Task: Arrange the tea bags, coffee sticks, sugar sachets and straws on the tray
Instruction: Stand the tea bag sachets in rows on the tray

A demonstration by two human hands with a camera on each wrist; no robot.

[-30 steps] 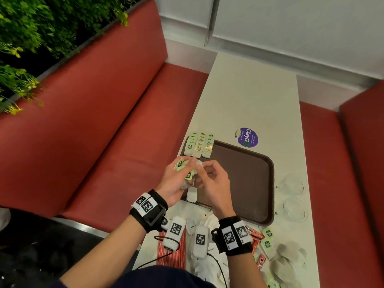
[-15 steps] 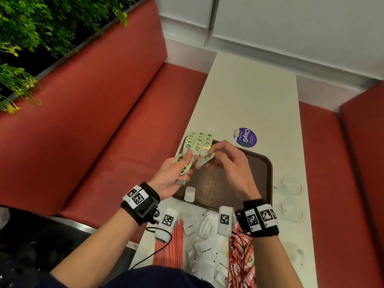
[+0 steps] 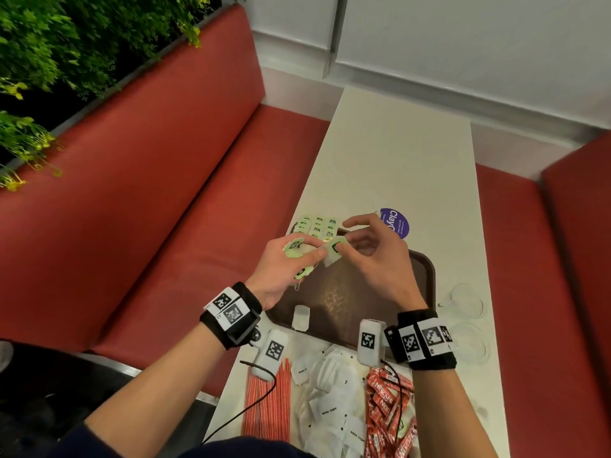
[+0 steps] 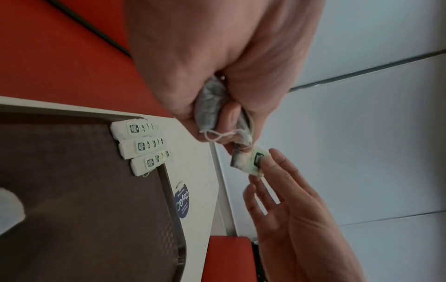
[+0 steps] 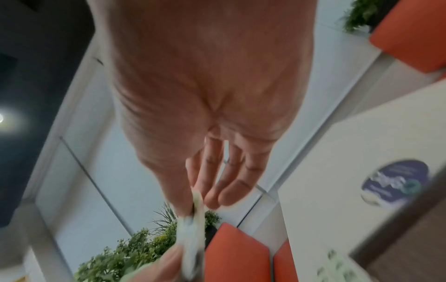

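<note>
Left hand: centre of the head view, fingers curled round a bunch of tea bags, strings dangling below the fist.
Right hand: just right of the left, thumb and forefinger pinching one tea bag by its edge, other fingers spread loose and fairly wide.
Single bag: held above the left part of the tray, touching or nearly touching the left thumb; cannot tell whether its string is free of the bunch.
Rows already laid: three overlapping columns at the tray's upper-left corner, tags up, far ends lying over the rim.
Stray bag: alone near the tray's lower edge, apart from the rows.
Still off the tray: straws lower centre, sugar sachets beside them, coffee sticks to their right, all on the table.
Step, judged: drawing one bag off the bunch to add to the rows.
Risk, strings: tangled threads in the left wrist view likely to drag a second bag out with the first.
Risk, rows: a fingertip brushing the columns on set-down probably shoves the overlapped bags askew or over the rim.
Risk, bunch: a loosened left grip would likely spill bags across the tray.
</note>
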